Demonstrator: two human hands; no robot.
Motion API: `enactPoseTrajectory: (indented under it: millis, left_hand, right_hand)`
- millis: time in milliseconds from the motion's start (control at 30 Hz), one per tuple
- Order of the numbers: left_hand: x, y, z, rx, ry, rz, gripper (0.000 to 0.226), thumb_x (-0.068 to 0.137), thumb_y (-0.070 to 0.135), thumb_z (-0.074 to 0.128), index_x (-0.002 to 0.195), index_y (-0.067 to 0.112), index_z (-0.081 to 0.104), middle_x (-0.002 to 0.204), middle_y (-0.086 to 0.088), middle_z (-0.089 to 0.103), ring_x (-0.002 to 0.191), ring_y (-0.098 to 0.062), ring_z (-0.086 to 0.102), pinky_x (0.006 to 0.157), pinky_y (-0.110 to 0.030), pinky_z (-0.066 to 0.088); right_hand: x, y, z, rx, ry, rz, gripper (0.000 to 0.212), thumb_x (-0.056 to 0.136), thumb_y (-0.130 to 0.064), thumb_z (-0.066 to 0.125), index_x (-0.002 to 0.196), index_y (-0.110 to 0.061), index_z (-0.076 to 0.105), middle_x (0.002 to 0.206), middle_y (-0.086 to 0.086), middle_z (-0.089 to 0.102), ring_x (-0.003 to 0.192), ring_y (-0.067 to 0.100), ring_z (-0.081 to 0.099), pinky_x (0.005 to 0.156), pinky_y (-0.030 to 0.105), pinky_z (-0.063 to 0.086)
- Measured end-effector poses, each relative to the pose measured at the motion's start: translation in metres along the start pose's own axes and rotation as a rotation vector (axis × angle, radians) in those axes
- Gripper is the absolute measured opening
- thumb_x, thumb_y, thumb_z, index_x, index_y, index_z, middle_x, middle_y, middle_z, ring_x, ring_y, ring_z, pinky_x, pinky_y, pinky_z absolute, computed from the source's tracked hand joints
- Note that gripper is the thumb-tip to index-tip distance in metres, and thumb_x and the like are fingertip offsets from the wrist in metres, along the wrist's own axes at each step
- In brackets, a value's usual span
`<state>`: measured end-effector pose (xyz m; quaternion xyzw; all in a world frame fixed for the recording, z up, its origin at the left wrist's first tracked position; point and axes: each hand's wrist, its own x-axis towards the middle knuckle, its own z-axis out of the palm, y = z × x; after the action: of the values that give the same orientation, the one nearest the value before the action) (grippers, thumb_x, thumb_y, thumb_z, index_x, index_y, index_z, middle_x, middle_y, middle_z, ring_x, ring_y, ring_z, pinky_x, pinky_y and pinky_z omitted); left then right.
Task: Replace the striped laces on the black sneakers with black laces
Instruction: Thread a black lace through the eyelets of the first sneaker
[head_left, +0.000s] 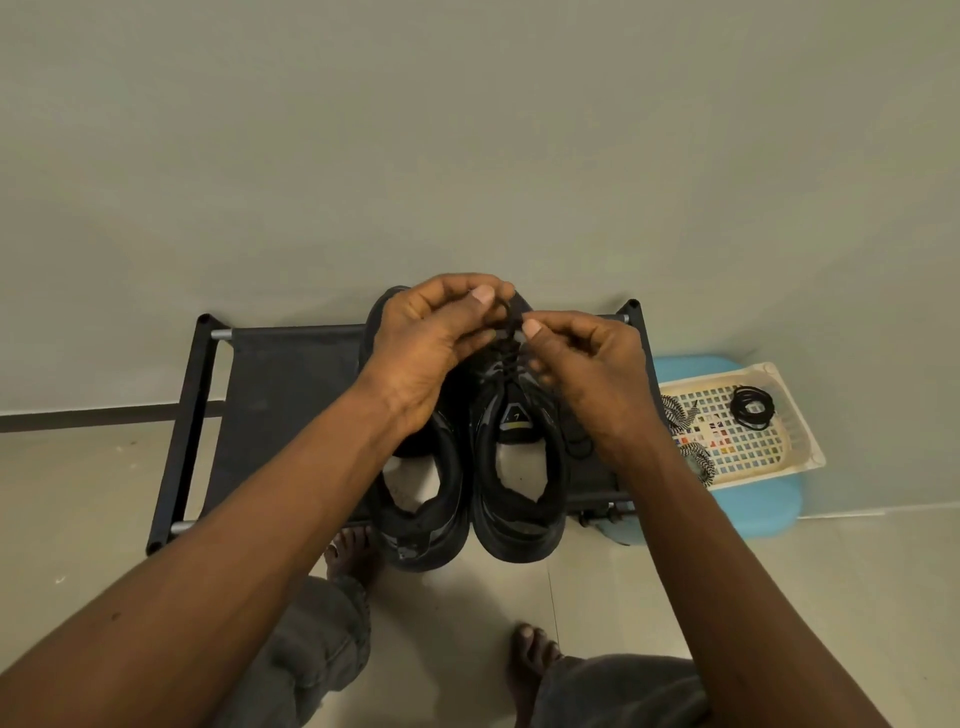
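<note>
L hand (431, 338), R hand (587, 364) pinch blk lace (511, 335) over sneaker (519, 499).

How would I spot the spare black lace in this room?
Right of the black rack stands a blue stool bearing a cream basket. The black lace lies coiled at its far end, unlike the striped laces at its left edge.

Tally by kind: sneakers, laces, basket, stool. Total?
black sneakers: 2
striped lace bunches, at the basket's left edge: 2
coiled black lace: 1
threaded black lace: 1
basket: 1
blue stool: 1
Total: 8
</note>
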<state>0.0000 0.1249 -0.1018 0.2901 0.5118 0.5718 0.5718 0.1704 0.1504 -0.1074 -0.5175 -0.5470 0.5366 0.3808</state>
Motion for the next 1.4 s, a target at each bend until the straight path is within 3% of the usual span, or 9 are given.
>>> enactPoseTrajectory:
  millis: [67, 167, 300, 400, 500, 767, 1033, 1267, 1400]
  left_hand:
    - [0.0, 0.005, 0.0, -0.155, 0.041, -0.044, 0.009, 0.102, 0.011, 0.061, 0.103, 0.014, 0.07, 0.109, -0.01, 0.079, 0.108, -0.025, 0.075, 0.094, -0.035, 0.06]
    - [0.002, 0.009, -0.005, -0.128, 0.007, -0.076, 0.009, 0.102, 0.011, 0.062, 0.105, 0.013, 0.07, 0.096, -0.006, 0.079, 0.088, -0.019, 0.077, 0.081, -0.032, 0.061]
    - [0.003, -0.001, -0.012, 0.615, -0.136, 0.037, 0.021, 0.095, 0.015, 0.076, 0.115, 0.015, 0.072, 0.081, 0.001, 0.078, 0.067, -0.01, 0.072, 0.073, -0.027, 0.059]
    - [0.0, -0.012, -0.008, 0.953, -0.18, 0.127, 0.013, 0.088, 0.022, 0.083, 0.099, 0.025, 0.077, 0.076, 0.011, 0.076, 0.07, -0.001, 0.072, 0.079, -0.03, 0.062]
    - [0.002, -0.015, -0.003, 1.029, -0.212, 0.187, 0.005, 0.089, 0.025, 0.082, 0.089, 0.029, 0.08, 0.078, 0.013, 0.075, 0.073, 0.0, 0.07, 0.078, -0.029, 0.062]
    - [0.007, -0.027, -0.006, 1.139, -0.229, 0.192, 0.009, 0.094, 0.023, 0.077, 0.1, 0.028, 0.08, 0.088, 0.015, 0.075, 0.081, 0.003, 0.068, 0.083, -0.029, 0.061]
    - [0.002, -0.041, 0.007, 1.218, -0.093, 0.285, 0.001, 0.093, 0.037, 0.074, 0.093, 0.037, 0.075, 0.087, 0.019, 0.06, 0.079, 0.001, 0.055, 0.072, -0.031, 0.047]
    - [0.0, -0.037, 0.014, 1.211, -0.078, 0.285, 0.004, 0.087, 0.034, 0.081, 0.089, 0.03, 0.08, 0.075, 0.018, 0.071, 0.072, 0.003, 0.066, 0.077, -0.033, 0.061]
    - [-0.004, -0.038, 0.017, 1.305, -0.044, 0.371, 0.005, 0.087, 0.034, 0.078, 0.086, 0.029, 0.077, 0.077, 0.014, 0.069, 0.079, -0.007, 0.066, 0.087, -0.041, 0.053]
  right_hand:
    - [0.002, 0.003, -0.007, -0.198, 0.023, 0.007, 0.007, 0.093, -0.026, 0.075, 0.095, -0.02, 0.078, 0.076, 0.001, 0.074, 0.069, 0.018, 0.069, 0.072, 0.038, 0.062]
    - [0.002, 0.007, -0.015, -0.448, -0.134, 0.101, 0.017, 0.086, -0.038, 0.08, 0.084, -0.022, 0.074, 0.07, -0.006, 0.071, 0.06, 0.001, 0.063, 0.062, 0.023, 0.052]
    - [0.002, 0.011, -0.014, -0.646, -0.245, 0.173, 0.029, 0.075, -0.039, 0.089, 0.085, -0.022, 0.069, 0.072, -0.005, 0.069, 0.064, 0.003, 0.063, 0.06, 0.02, 0.046]
    - [0.003, 0.009, -0.017, -0.702, -0.206, 0.157, 0.023, 0.078, -0.035, 0.088, 0.085, -0.022, 0.07, 0.072, -0.006, 0.071, 0.067, 0.002, 0.065, 0.058, 0.017, 0.045]
    - [0.006, 0.007, -0.024, -0.672, -0.194, 0.15, 0.014, 0.083, -0.03, 0.084, 0.086, -0.025, 0.072, 0.075, -0.006, 0.073, 0.071, 0.003, 0.067, 0.065, 0.018, 0.05]
    - [0.008, 0.013, -0.032, -0.415, -0.16, 0.246, 0.012, 0.091, -0.008, 0.075, 0.089, -0.019, 0.07, 0.082, 0.009, 0.077, 0.085, 0.029, 0.075, 0.078, 0.048, 0.064]
    - [0.007, 0.01, -0.033, -0.315, -0.162, 0.311, 0.01, 0.093, -0.003, 0.071, 0.093, -0.013, 0.069, 0.093, 0.019, 0.075, 0.092, 0.03, 0.074, 0.07, 0.034, 0.062]
    - [0.009, 0.013, -0.034, -0.285, -0.143, 0.318, 0.008, 0.089, -0.005, 0.077, 0.091, -0.009, 0.07, 0.09, 0.018, 0.076, 0.09, 0.031, 0.075, 0.074, 0.041, 0.065]
    - [0.009, 0.013, -0.035, -0.279, -0.162, 0.313, 0.009, 0.086, -0.007, 0.08, 0.091, -0.007, 0.072, 0.083, 0.012, 0.077, 0.083, 0.024, 0.076, 0.072, 0.037, 0.064]
